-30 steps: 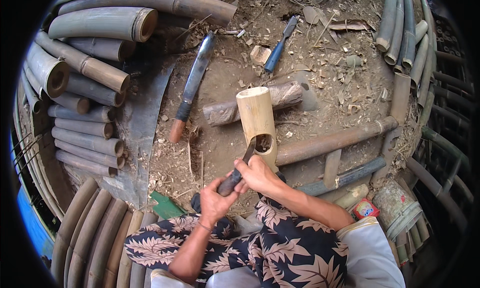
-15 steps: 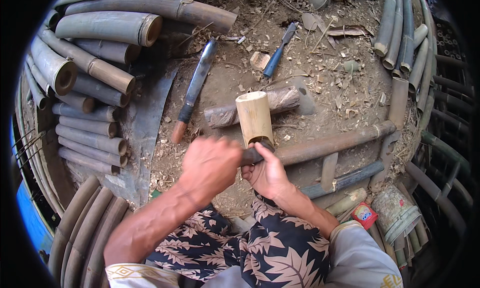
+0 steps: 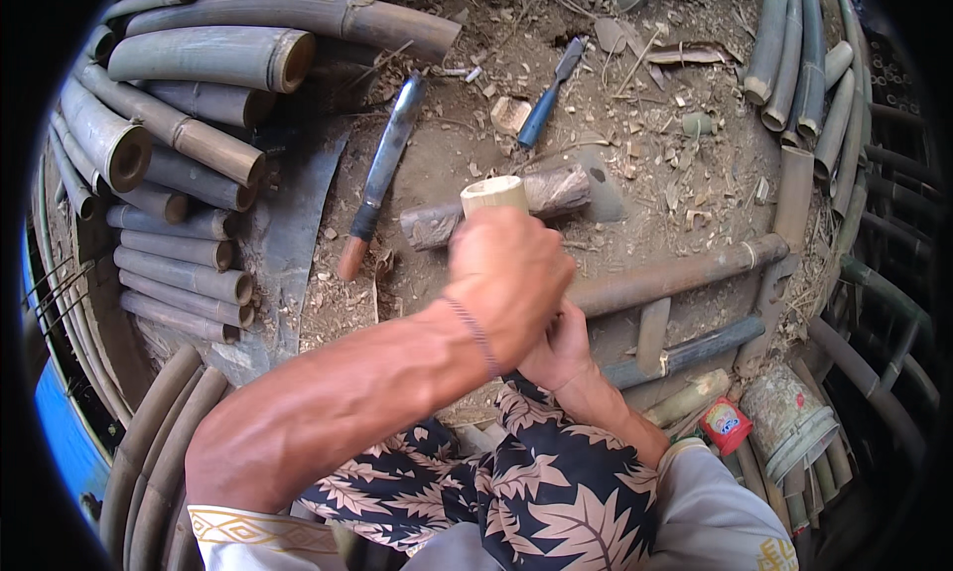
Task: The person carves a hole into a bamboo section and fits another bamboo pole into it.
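A short, peeled, pale bamboo tube (image 3: 493, 193) stands tilted against a rough log (image 3: 434, 226), with its cut upper end showing. My left hand (image 3: 511, 283) is a closed fist in front of the tube and hides its lower part. Just behind and to the right, my right hand (image 3: 561, 348) is curled close against the left, most of its fingers covered. The dark tool that both hands gripped half a second ago is now hidden between them. Its working end cannot be seen.
A long knife (image 3: 382, 169) and a blue-handled chisel (image 3: 546, 104) lie on the chip-strewn ground beyond the log. Bamboo poles (image 3: 213, 57) are stacked at the left. A bamboo frame (image 3: 685, 276), a white bucket (image 3: 789, 422) and a red packet (image 3: 726, 425) are on the right.
My left hand has swung right and up, across the tube's lower part and over my right hand. The tool and the notch in the tube have gone out of sight.
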The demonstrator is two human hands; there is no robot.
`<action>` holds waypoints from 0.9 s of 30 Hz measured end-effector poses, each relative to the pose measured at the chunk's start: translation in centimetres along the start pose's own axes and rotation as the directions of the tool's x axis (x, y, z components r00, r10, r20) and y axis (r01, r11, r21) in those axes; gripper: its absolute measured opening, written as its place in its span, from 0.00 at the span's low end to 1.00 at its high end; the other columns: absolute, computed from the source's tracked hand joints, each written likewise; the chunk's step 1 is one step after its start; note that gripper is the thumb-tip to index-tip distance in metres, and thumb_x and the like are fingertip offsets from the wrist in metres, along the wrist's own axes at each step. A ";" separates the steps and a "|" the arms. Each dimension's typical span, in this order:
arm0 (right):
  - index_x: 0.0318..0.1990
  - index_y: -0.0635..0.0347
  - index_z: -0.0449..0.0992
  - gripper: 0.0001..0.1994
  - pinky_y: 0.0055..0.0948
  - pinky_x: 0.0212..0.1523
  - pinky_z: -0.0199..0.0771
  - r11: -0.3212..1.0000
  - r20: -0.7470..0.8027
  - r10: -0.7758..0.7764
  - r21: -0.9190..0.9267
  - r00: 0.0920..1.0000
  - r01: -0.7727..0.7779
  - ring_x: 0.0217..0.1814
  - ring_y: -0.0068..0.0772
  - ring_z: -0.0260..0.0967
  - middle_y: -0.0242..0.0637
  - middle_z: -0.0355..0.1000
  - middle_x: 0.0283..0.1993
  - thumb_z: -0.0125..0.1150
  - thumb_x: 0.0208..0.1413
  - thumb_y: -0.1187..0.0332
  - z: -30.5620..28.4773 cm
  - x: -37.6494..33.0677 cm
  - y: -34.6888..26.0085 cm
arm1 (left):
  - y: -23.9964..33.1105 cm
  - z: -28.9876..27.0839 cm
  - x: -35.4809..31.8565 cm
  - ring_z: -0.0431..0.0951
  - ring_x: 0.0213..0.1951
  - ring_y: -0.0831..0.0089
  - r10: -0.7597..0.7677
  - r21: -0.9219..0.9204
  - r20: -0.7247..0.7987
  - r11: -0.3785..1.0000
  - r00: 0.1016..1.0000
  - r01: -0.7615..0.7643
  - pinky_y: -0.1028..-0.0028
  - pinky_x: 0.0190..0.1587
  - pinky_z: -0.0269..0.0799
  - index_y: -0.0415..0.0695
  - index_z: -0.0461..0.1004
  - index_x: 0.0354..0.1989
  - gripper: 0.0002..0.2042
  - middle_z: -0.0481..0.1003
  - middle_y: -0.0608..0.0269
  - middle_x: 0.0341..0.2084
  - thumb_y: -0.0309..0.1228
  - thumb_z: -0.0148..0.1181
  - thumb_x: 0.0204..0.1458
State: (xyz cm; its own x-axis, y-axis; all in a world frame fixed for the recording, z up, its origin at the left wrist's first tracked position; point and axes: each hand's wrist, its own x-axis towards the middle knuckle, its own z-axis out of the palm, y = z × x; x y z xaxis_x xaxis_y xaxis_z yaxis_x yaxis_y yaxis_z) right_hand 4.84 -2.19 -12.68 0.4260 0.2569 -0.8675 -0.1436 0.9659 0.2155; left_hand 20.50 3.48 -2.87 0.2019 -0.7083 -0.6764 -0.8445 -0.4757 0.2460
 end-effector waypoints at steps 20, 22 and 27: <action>0.38 0.67 0.81 0.14 0.26 0.20 0.65 0.014 0.031 -0.467 -0.999 0.884 0.042 0.17 0.21 0.66 0.32 0.74 0.20 0.58 0.59 0.62 -5.4 -0.8 1.3 | 12.1 23.8 -4.8 0.82 0.30 0.49 -0.623 -0.979 0.064 0.112 0.780 0.170 0.59 0.34 0.76 0.45 0.75 0.42 0.17 0.79 0.46 0.26 0.32 0.63 0.41; 0.35 0.67 0.80 0.16 0.29 0.26 0.70 -0.172 0.147 -0.568 -0.983 0.810 0.058 0.21 0.27 0.72 0.36 0.74 0.18 0.56 0.60 0.60 -5.8 -0.3 1.0 | 15.0 23.8 -3.0 0.80 0.32 0.42 -0.639 -0.995 0.087 -0.022 0.764 0.095 0.53 0.35 0.74 0.43 0.71 0.46 0.19 0.77 0.39 0.27 0.34 0.64 0.45; 0.32 0.61 0.79 0.18 0.33 0.30 0.74 0.096 0.165 -0.519 -0.964 0.839 0.250 0.26 0.30 0.75 0.35 0.78 0.25 0.52 0.65 0.56 -8.9 1.1 1.3 | 13.9 22.2 -3.0 0.80 0.30 0.44 -0.514 -0.932 0.058 0.278 0.856 0.230 0.52 0.33 0.77 0.37 0.64 0.47 0.19 0.78 0.39 0.31 0.31 0.61 0.49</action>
State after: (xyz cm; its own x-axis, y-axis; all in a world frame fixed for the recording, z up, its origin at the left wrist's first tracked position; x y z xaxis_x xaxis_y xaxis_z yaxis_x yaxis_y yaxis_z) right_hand -2.82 -0.90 -17.37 0.5797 -0.2800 -0.7653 -0.7681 0.1257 -0.6278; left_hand -2.87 10.56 -12.82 0.5784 -0.3314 -0.7454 0.2738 -0.7819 0.5601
